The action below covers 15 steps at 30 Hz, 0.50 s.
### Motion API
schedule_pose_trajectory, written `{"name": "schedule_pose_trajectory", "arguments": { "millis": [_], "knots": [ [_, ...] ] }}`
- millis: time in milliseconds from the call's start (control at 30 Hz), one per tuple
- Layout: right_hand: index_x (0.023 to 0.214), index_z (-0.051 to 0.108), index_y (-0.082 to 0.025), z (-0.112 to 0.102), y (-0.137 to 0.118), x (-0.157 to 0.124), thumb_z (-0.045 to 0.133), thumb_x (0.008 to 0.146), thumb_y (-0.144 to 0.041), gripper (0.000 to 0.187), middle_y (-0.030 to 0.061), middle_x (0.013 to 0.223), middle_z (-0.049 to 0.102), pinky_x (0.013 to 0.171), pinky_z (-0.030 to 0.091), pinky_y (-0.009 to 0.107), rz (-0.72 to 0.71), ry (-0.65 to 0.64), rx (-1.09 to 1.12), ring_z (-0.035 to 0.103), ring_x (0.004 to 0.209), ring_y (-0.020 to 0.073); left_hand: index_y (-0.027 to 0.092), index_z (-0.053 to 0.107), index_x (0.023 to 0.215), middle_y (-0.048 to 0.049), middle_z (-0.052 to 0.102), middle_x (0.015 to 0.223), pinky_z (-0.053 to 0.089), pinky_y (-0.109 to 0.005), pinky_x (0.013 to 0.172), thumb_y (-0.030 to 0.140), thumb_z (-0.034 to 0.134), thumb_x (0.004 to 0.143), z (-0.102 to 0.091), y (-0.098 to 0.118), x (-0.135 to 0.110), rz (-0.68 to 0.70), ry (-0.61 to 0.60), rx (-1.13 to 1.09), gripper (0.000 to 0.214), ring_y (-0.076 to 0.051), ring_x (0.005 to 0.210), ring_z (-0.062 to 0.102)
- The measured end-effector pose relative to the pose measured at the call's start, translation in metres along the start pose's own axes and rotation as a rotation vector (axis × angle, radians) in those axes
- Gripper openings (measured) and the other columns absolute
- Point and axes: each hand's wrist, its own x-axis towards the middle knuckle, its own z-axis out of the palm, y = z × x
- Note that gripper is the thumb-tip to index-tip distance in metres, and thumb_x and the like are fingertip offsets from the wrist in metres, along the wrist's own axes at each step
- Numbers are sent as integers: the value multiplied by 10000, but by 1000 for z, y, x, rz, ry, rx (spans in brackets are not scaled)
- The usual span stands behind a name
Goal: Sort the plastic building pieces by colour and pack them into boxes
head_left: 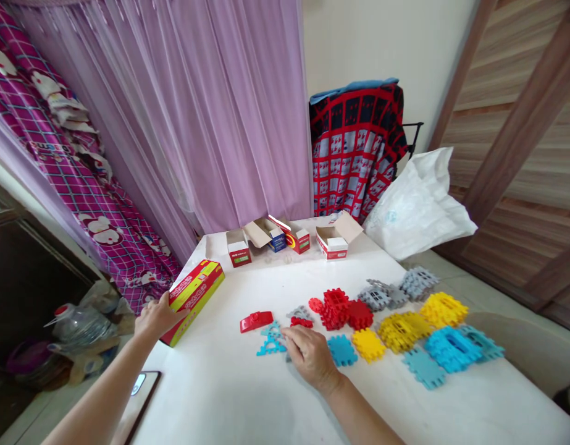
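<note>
Right fingers curl at the blue pieces (270, 342), pinching or not I can't tell, the right hand (311, 358) low over the table (220, 395); left hand (157, 319) grasps the box (195, 301), best held steady, pieces taken by their edges

Lilac curtains (247, 117) hang beyond the white table's (210, 395) far edge, with magenta checked fabric (76, 170) off its left edge. Past the far right corner, red plaid cloth (347, 145) drapes a dark frame (413, 124) before a pale wall (386, 37). Wood panelling (502, 117) rises off the right edge, above light floor (481, 278). Soft light spreads evenly.
</note>
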Motion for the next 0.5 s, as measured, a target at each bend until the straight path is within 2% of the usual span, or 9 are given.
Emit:
{"name": "schedule_pose_trajectory", "arguments": {
  "millis": [100,200,267,333,433,500],
  "knots": [
    [1020,698,-216,1,-4,-2,444,896,-121,298,60,833,743,681,567,298,-16,-35,-12,700,739,185,177,306,1457,-226,477,1388,418,-519,940,649,589,632,0,6,2,6,-3,11,992,-420,1244,490],
    [1014,700,-216,3,-7,-3,433,880,-112,316,58,804,736,658,558,295,-12,-68,-15,690,711,184,156,295,1471,-229,339,1511,304,-579,1059,598,586,684,3,18,-3,76,117,64,949,-422,1368,350],
    [1020,700,-224,4,-6,-4,433,875,-112,323,54,801,735,667,553,286,2,-73,-15,686,712,177,155,332,1461,-206,313,1536,213,-575,1126,534,558,748,11,31,-9,205,243,72,839,-388,1428,257],
    [1021,699,-229,4,-4,-4,438,874,-115,320,49,808,739,682,549,280,13,-64,-18,687,725,173,201,387,1441,-150,358,1528,189,-528,1165,450,511,811,22,46,-18,398,328,17,688,-334,1445,248],
    [1006,698,-227,3,-1,-3,448,878,-122,299,43,806,741,677,546,275,13,-22,-35,684,710,168,257,508,1362,-88,455,1482,216,-486,1183,374,473,852,47,69,-34,664,338,-89,525,-298,1417,332],
    [997,697,-218,2,1,-3,452,882,-123,287,46,804,739,671,547,279,7,5,-49,680,701,170,244,589,1280,-96,527,1425,254,-496,1174,352,455,869,66,81,-43,736,294,-160,446,-295,1369,416]
  ]
}}
